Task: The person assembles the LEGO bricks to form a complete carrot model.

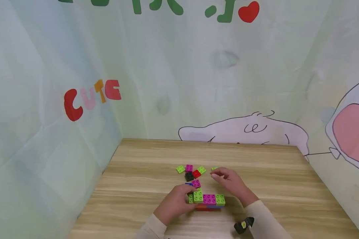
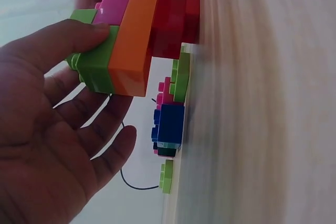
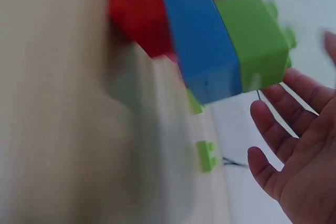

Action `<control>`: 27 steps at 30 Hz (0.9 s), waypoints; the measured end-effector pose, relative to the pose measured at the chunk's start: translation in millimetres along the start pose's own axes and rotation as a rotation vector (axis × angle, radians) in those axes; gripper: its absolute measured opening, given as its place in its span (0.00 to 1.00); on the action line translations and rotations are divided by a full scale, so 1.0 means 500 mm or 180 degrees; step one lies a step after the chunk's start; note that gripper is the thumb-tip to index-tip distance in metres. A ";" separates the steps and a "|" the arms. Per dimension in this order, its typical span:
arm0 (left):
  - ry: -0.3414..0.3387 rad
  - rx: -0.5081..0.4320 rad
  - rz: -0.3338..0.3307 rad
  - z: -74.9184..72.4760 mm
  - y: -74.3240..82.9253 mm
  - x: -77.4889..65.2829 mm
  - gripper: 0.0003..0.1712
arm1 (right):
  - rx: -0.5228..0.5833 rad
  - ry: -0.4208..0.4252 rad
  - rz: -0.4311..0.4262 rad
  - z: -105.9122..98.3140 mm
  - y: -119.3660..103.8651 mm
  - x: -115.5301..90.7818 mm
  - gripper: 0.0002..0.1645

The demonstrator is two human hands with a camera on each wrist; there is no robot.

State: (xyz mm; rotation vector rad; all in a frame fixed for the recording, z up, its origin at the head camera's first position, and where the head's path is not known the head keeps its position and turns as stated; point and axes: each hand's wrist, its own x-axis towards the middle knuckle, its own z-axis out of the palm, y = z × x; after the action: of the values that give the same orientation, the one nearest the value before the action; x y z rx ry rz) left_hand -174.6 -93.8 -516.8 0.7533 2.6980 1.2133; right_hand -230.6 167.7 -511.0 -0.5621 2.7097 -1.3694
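A stack of toy building bricks (image 1: pixel 209 199) stands before me, with pink and green bricks on top of blue, orange and red layers. My left hand (image 1: pixel 178 200) grips its left end; in the left wrist view the thumb lies on a green brick (image 2: pixel 98 66) above the orange one (image 2: pixel 132 45). My right hand (image 1: pixel 231 182) is up behind the stack's right end, fingers loosely bent and holding nothing. Beside its fingertips a lime-green brick (image 1: pixel 214 168) is partly hidden. From the right wrist, the stack's blue brick (image 3: pixel 197 35) appears close to the spread fingers.
Loose bricks lie behind the stack: lime green (image 1: pixel 180 169), pink (image 1: pixel 189 168), red (image 1: pixel 196 174) and black (image 1: pixel 189 176), among several others. A small black object with a yellow mark (image 1: pixel 242 226) lies near the right sleeve. Printed cloth walls (image 1: pixel 197 83) border the wooden table (image 1: pixel 131 186).
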 end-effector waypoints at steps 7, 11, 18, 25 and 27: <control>-0.0085 -0.0030 0.0074 -0.009 -0.007 -0.016 0.20 | -0.0923 -0.0895 -0.0383 0.046 -0.038 0.145 0.21; -0.0047 -0.0039 0.0105 -0.013 -0.012 -0.018 0.19 | -0.1531 -0.1235 -0.0640 0.073 -0.049 0.190 0.22; 0.0017 0.0050 0.0076 -0.021 -0.015 -0.018 0.20 | -0.1809 -0.1353 -0.0801 0.085 -0.042 0.210 0.17; -0.0040 0.0003 0.0021 -0.018 -0.020 -0.015 0.20 | -0.1669 -0.1081 -0.0762 0.085 -0.018 0.201 0.11; -0.0015 0.0020 0.0062 -0.017 -0.023 -0.015 0.20 | -0.1465 -0.0861 -0.0686 0.077 -0.021 0.193 0.16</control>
State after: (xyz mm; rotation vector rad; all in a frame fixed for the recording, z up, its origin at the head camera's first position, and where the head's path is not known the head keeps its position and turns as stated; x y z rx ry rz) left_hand -174.9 -109.6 -520.5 0.7839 2.6983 1.2064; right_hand -309.6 99.3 -514.9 -1.0111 2.7909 -0.6213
